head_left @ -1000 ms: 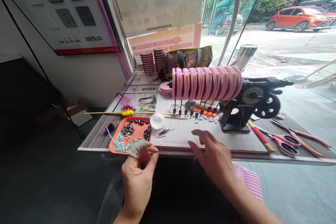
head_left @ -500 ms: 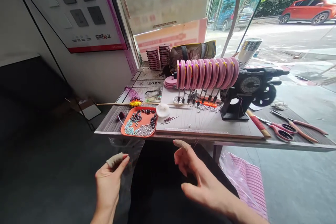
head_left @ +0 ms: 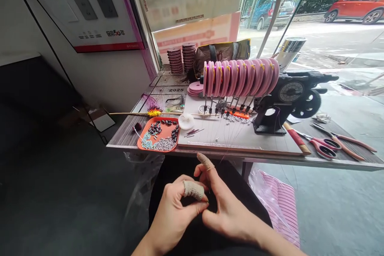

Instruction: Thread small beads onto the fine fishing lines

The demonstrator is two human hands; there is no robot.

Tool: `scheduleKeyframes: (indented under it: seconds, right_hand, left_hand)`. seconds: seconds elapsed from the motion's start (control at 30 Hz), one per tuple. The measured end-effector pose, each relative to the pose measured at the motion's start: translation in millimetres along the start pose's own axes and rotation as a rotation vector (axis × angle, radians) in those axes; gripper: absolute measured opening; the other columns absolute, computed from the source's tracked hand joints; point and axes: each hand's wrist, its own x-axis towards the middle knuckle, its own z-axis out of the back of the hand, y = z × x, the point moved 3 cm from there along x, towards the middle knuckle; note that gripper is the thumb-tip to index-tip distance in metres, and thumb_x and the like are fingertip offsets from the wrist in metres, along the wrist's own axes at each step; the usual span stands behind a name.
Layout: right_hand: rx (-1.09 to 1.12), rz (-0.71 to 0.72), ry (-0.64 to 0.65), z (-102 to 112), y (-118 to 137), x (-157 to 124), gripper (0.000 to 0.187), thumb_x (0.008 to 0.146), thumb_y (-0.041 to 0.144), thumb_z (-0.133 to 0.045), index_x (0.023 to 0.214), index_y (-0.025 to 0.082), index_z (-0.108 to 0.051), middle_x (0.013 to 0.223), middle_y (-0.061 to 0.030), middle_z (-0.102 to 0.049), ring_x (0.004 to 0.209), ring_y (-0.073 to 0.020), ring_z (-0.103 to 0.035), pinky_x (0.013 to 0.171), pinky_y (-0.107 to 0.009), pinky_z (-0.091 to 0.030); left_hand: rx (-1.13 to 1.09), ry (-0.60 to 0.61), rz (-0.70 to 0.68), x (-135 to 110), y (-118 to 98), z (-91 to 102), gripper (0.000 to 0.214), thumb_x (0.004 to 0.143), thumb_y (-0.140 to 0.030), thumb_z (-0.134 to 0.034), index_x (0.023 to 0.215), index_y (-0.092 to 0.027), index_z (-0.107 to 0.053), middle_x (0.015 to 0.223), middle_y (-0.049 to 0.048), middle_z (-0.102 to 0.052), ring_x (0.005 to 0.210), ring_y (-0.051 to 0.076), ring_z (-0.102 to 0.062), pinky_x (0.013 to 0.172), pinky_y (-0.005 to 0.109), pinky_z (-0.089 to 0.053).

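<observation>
My left hand is above my lap, thumb and forefinger pinched together. Whatever lies in that pinch is too fine to make out. Close beside it, my right hand has its forefinger stretched toward the table edge and its thumb apart, with the other fingers loosely curled. Nothing plain shows in it. Both forefingers wear beige cloth finger covers. Beyond the hands, thin lines hang from a row of pink spools on a black hand-cranked winder. Dark small weights or stoppers sit on the lines below the spools.
An orange tray holds small metal and black parts. Near it are a white round disc and thin dark sticks. Scissors and pliers lie at the right. A pink striped cushion is under the table.
My left hand has moved right and slightly down, coming up beside my right hand with its pinch kept. My right hand has barely moved. The view has shifted slightly.
</observation>
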Motion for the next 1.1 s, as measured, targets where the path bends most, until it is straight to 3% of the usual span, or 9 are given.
scheduleKeyframes:
  seconds: [0.13,0.27,0.4,0.5,0.73,1.1]
  right_hand:
    - [-0.01,-0.011,0.0,-0.1,1.1,-2.1,0.096,0.054,0.001,-0.044,0.139,0.028,-0.008,0.11,-0.0024,-0.037,0.084,-0.0111,-0.045,0.076,-0.023,-0.043]
    - [-0.128,0.061,-0.016,2.8,2.3,-4.6,0.085,0.058,0.0,-0.046,0.136,0.026,-0.022,0.106,-0.0022,-0.046,0.085,-0.0123,-0.047,0.081,-0.026,-0.042]
    - [-0.277,0.113,-0.095,5.5,1.3,-2.8,0.036,0.076,0.007,-0.048,0.109,0.02,-0.051,0.086,-0.0021,-0.057,0.068,-0.0117,-0.05,0.063,-0.022,-0.044]
    - [-0.336,0.112,-0.12,6.0,0.4,-1.5,0.01,0.083,0.014,-0.049,0.087,0.018,-0.057,0.076,-0.0023,-0.059,0.064,-0.0118,-0.053,0.058,-0.022,-0.043]
    - [-0.383,0.161,-0.195,7.3,6.2,-2.7,0.013,0.086,0.016,-0.048,0.076,0.018,-0.056,0.069,-0.001,-0.057,0.06,-0.0111,-0.054,0.054,-0.019,-0.042]
    - [-0.627,0.198,-0.206,7.3,20.2,-4.8,0.015,0.086,0.016,-0.045,0.077,0.018,-0.056,0.068,-0.0024,-0.055,0.06,-0.0135,-0.052,0.055,-0.023,-0.041]
  left_hand:
    - [-0.18,0.008,0.085,3.0,9.6,-1.7,0.006,0.062,-0.012,-0.072,0.059,-0.016,-0.068,0.06,0.0008,-0.065,0.062,0.014,-0.058,0.064,0.024,-0.046]
    - [-0.375,-0.14,0.129,2.7,19.7,3.4,0.009,0.056,-0.012,-0.077,0.059,-0.017,-0.07,0.059,-0.0011,-0.067,0.061,0.011,-0.058,0.064,0.02,-0.046]
    - [-0.515,-0.216,0.162,-0.6,26.8,6.4,0.011,0.055,-0.013,-0.079,0.061,-0.017,-0.07,0.061,-0.0019,-0.068,0.062,0.01,-0.06,0.064,0.018,-0.047]
    - [-0.563,-0.244,0.179,-2.3,28.8,5.0,0.013,0.054,-0.013,-0.079,0.062,-0.017,-0.07,0.06,-0.0024,-0.068,0.06,0.008,-0.059,0.062,0.016,-0.047]
    - [-0.55,-0.257,0.168,-2.5,28.2,2.2,0.011,0.058,-0.017,-0.078,0.063,-0.016,-0.069,0.059,-0.0025,-0.067,0.058,0.009,-0.059,0.062,0.017,-0.047]
    - [-0.076,-0.381,0.07,-10.5,31.8,4.1,0.012,0.063,-0.025,-0.073,0.068,-0.015,-0.069,0.066,0.0036,-0.069,0.065,0.018,-0.062,0.065,0.027,-0.049]
